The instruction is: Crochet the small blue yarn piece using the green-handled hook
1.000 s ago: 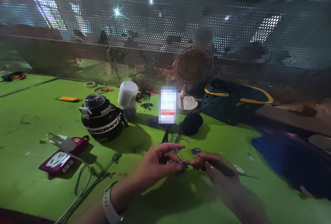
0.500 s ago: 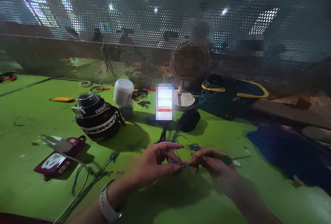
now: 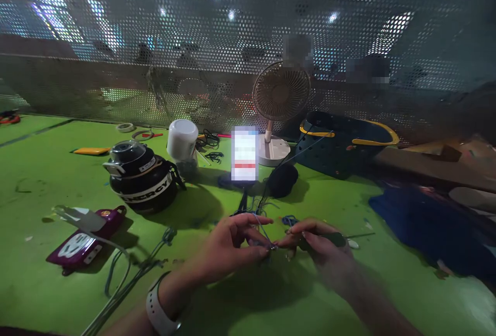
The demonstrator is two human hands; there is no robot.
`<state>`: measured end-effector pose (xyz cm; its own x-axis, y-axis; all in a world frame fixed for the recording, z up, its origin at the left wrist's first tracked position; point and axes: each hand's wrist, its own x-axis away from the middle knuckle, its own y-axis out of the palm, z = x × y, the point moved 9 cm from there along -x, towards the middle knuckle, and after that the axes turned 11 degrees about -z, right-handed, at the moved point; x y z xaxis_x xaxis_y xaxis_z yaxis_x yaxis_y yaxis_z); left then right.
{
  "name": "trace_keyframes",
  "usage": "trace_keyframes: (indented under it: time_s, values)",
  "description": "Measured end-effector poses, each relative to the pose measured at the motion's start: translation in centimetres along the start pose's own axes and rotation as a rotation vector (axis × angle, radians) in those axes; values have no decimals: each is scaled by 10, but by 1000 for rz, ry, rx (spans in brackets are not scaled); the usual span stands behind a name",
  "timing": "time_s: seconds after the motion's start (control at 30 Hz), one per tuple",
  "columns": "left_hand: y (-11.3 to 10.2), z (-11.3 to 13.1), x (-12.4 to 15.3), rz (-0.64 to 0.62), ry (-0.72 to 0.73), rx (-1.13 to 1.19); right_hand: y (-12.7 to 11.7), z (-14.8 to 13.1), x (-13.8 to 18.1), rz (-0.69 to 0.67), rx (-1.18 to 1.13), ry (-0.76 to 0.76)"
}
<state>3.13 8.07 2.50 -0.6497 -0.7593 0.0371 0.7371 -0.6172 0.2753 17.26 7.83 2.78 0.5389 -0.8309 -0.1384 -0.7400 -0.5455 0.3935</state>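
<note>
My left hand (image 3: 232, 245) is closed, thumb and fingers pinching a small piece of crochet work (image 3: 272, 247). A strand of light blue yarn (image 3: 262, 228) runs over its stretched forefinger down to the piece. My right hand (image 3: 325, 256) grips a crochet hook (image 3: 337, 240) by its dark green handle, and its fingertips meet the work close to the left thumb. The hook's tip is too small to make out. Behind the fingers lies a little bundle of blue yarn (image 3: 289, 220). Farther back sits a dark ball of yarn (image 3: 282, 181).
A phone (image 3: 244, 155) on a stand faces me, before a fan (image 3: 276, 150). A black jug (image 3: 145, 188), a white jar (image 3: 183, 137) and a purple power strip (image 3: 83, 245) with cables stand left. Rightward are a dark basket (image 3: 329, 152) and blue cloth (image 3: 422, 227).
The view has shifted slightly, so most things sit a little farther left. Both hands keep nearly the same pose at the crochet work, still holding it and the hook.
</note>
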Motion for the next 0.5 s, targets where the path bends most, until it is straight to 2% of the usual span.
trace_keyframes:
  time_s: [0.37,0.5]
  values:
    - [-2,0,-1,20,-32,-6,-3,-4,-2,34,115,-42]
    - [-3,-1,-1,37,-23,15,-3,-10,4,98,186,-92]
